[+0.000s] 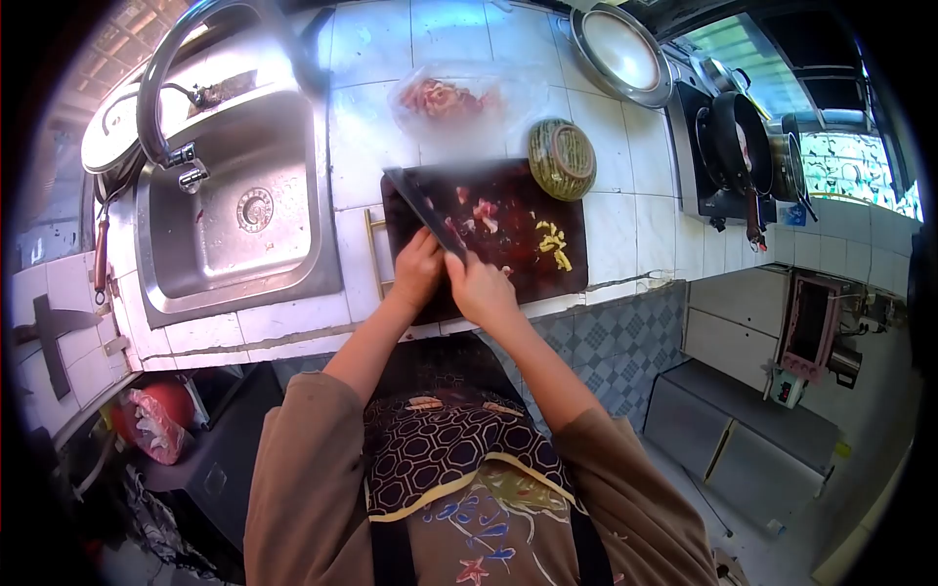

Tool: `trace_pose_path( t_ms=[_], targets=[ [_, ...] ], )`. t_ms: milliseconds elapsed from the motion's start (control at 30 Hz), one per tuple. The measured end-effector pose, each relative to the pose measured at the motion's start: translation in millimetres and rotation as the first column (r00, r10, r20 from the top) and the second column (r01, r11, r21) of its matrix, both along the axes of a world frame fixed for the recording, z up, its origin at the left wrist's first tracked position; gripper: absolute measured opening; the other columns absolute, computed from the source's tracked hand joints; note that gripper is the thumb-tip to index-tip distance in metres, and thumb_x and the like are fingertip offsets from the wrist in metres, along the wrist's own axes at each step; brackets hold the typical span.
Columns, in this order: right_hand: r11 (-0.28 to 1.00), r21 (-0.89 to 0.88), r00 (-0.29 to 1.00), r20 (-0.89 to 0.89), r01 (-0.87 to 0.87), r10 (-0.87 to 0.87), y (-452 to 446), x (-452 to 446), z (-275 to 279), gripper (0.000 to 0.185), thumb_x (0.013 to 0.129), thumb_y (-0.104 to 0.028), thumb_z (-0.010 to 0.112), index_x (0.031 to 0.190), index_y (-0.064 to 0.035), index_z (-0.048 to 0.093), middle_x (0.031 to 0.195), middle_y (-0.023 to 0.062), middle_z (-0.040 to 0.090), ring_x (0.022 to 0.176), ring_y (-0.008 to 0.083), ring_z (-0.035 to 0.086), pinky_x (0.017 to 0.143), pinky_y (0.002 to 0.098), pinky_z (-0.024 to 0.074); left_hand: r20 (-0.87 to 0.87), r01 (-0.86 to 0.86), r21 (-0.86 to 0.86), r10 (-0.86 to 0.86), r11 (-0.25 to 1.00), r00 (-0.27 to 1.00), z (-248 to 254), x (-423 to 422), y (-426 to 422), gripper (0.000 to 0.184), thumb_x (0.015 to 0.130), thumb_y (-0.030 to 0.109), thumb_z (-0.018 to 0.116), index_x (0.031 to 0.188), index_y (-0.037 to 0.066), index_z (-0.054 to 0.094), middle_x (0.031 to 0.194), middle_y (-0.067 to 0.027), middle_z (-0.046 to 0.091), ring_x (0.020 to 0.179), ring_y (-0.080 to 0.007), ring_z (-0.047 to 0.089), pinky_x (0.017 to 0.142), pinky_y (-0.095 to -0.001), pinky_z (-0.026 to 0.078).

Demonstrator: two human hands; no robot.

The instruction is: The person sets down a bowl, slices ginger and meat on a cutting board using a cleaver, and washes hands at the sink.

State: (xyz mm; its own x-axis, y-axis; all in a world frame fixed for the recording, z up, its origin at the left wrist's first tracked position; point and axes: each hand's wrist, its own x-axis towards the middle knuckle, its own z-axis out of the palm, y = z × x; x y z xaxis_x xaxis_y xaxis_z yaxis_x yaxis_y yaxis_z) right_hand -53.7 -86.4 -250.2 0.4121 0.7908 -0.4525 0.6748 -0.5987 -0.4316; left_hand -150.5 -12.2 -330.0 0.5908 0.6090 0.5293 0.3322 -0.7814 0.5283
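My right hand is wrapped round the handle of a kitchen knife, and its dark blade slants up and left over the cutting board. Close on the left of the blade, my left hand has its fingers curled down to the board; what they press on, if anything, is hidden. Small pieces of raw meat lie on the dark cutting board. To their right is a little heap of yellow chopped pieces, perhaps ginger or garlic.
A green patterned bowl sits at the board's far right corner. Behind the board, a clear plastic bag holds sliced meat. A steel sink lies left, a large lidded pan far right, and a black wok on the stove.
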Motion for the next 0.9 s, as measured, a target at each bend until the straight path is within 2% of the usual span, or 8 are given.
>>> trace_pose_path(
  t_ms=[167,200,300,333,467,700,800,900],
  targets=[
    [0.998,-0.054,0.999,0.034,0.038,-0.036,-21,-1,2,0.061,0.094,-0.051,0.034,0.105,0.0054,0.055,0.082,0.0307,0.063,0.083,0.0477,0.062,0.078,0.0549,0.0479,-0.021,-0.001,0.016,0.001,1.000,1.000,-1,-2,-1,0.026,0.065,0.004,0.061,0.090,0.001,0.067,0.101,-0.0119,0.064,0.098,-0.0278,0.061,0.080,-0.0311,0.052],
    [0.996,-0.090,1.000,-0.018,0.017,-0.019,-7,2,1,0.051,0.095,-0.047,0.034,0.113,-0.0043,0.057,0.090,0.0317,0.062,0.088,0.0490,0.059,0.081,0.0559,0.0458,-0.025,0.002,0.011,-0.002,1.000,1.000,-3,-2,-3,0.026,0.065,0.004,0.061,0.090,0.001,0.067,0.101,-0.0119,0.064,0.098,-0.0278,0.061,0.080,-0.0311,0.052],
    [0.996,-0.085,0.999,-0.034,-0.009,0.006,25,3,0,0.054,0.096,-0.047,0.033,0.107,-0.0027,0.060,0.091,0.0318,0.062,0.088,0.0491,0.059,0.082,0.0556,0.0458,0.010,-0.039,0.017,0.039,0.999,0.999,-4,1,-3,0.026,0.064,0.004,0.061,0.089,0.001,0.067,0.099,-0.0119,0.064,0.097,-0.0277,0.061,0.080,-0.0314,0.052],
    [0.999,-0.042,0.999,-0.036,0.008,-0.010,23,2,1,0.057,0.096,-0.047,0.031,0.100,-0.0004,0.064,0.090,0.0298,0.063,0.088,0.0503,0.059,0.082,0.0548,0.0459,0.016,-0.045,0.031,0.044,0.999,0.999,-4,2,-2,0.026,0.064,0.004,0.061,0.089,0.001,0.067,0.098,-0.0119,0.065,0.097,-0.0279,0.061,0.080,-0.0315,0.052],
    [0.999,-0.017,0.999,-0.033,0.039,-0.040,-22,18,-1,0.059,0.096,-0.049,0.031,0.100,0.0006,0.063,0.089,0.0301,0.063,0.092,0.0473,0.060,0.084,0.0538,0.0454,0.006,-0.015,0.008,0.015,1.000,1.000,-5,0,-2,0.026,0.064,0.003,0.064,0.090,0.002,0.066,0.097,-0.0096,0.063,0.097,-0.0273,0.060,0.080,-0.0328,0.052],
    [0.988,0.089,0.989,-0.085,0.128,-0.121,-43,32,11,0.054,0.096,-0.049,0.031,0.109,-0.0071,0.062,0.089,0.0282,0.064,0.089,0.0478,0.059,0.081,0.0548,0.0449,0.046,-0.037,0.000,0.037,0.999,0.998,2,-4,-3,0.025,0.064,0.001,0.067,0.089,0.003,0.065,0.098,-0.0083,0.063,0.095,-0.0265,0.060,0.080,-0.0330,0.051],
    [0.996,-0.068,0.998,-0.035,-0.050,0.047,-52,23,17,0.052,0.095,-0.048,0.034,0.109,-0.0049,0.061,0.079,0.0274,0.064,0.079,0.0468,0.062,0.074,0.0556,0.0476,0.031,-0.027,-0.005,0.027,1.000,0.999,3,-6,-6,0.025,0.064,0.002,0.067,0.089,0.003,0.065,0.100,-0.0092,0.063,0.095,-0.0275,0.060,0.080,-0.0334,0.051],
    [0.991,-0.128,0.999,0.022,-0.026,0.029,-55,14,25,0.056,0.095,-0.049,0.035,0.103,0.0012,0.060,0.078,0.0282,0.064,0.078,0.0463,0.062,0.072,0.0544,0.0488,0.000,0.007,-0.004,-0.007,1.000,1.000,4,-7,-3,0.025,0.064,0.002,0.068,0.089,0.003,0.065,0.101,-0.0106,0.063,0.096,-0.0284,0.060,0.079,-0.0334,0.051]
  ],
)
